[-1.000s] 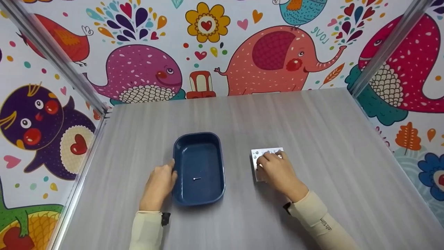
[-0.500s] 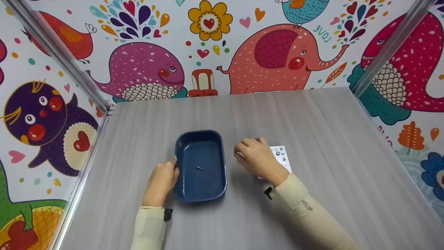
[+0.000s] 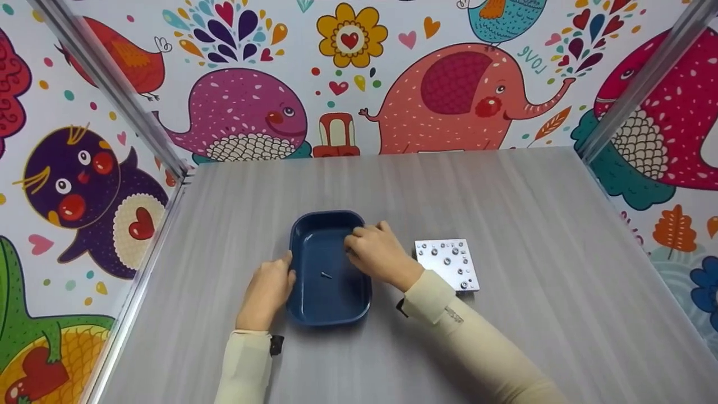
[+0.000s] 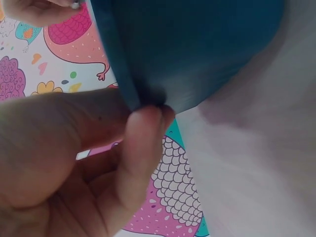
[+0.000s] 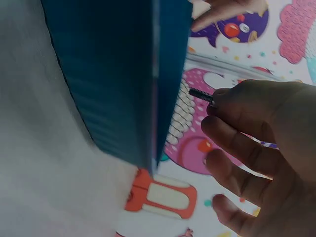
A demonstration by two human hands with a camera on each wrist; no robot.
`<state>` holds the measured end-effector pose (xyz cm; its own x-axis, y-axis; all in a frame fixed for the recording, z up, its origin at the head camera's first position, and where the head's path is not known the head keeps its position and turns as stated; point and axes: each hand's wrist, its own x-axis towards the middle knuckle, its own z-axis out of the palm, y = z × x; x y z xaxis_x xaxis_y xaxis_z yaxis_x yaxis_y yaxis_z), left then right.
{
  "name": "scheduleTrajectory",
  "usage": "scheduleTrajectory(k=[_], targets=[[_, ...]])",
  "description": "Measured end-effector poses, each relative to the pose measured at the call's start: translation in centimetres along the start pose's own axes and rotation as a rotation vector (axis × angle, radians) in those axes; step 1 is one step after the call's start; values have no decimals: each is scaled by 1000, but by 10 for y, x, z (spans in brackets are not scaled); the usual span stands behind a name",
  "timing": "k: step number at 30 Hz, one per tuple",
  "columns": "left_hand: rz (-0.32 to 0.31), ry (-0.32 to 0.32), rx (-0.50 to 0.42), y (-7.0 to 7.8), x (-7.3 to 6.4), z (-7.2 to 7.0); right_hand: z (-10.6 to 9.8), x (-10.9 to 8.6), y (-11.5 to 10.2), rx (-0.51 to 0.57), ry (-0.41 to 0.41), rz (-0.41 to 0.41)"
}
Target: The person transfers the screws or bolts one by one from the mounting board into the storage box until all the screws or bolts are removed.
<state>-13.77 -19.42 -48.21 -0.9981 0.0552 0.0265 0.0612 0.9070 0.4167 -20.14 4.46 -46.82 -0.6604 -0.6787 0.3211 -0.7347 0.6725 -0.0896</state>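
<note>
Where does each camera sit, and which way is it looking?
Head: worn on the head, looking forward and down at the blue tray, metal block and patterned wall; shows the left hand, right hand and sleeves.
Left wrist: worn there, looking along the left hand, which pinches the tray's rim; part of the right hand shows.
Right wrist: worn there, looking along the right hand, which pinches a small screw; part of the left hand shows.
Shared: both wrist views show the tray, both hands and the wall.
</note>
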Motion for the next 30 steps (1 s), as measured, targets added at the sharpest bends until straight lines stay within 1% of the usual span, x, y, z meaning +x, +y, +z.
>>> scheduleTrajectory(k=[3,9,13,17,20,22,26,30], targets=[[-4,-4,-2,1,0,0,12,2,-5,-42,-23,-14],[13,11,9,2,-1,1,32,0,-8,-151,-14,-39],[10,11,23,1,0,1,37,1,-10,-181,-12,-50],[9,10,36,2,1,2,39,2,-9,-184,11,-66],[15,8,40,2,2,3,34,1,-7,-177,41,-66],[16,9,37,1,2,3,27,-1,-4,-161,65,-58],[20,17,26,0,0,3,5,-5,3,-121,119,-42],[21,23,19,-1,1,1,-21,-11,14,-95,163,-35]])
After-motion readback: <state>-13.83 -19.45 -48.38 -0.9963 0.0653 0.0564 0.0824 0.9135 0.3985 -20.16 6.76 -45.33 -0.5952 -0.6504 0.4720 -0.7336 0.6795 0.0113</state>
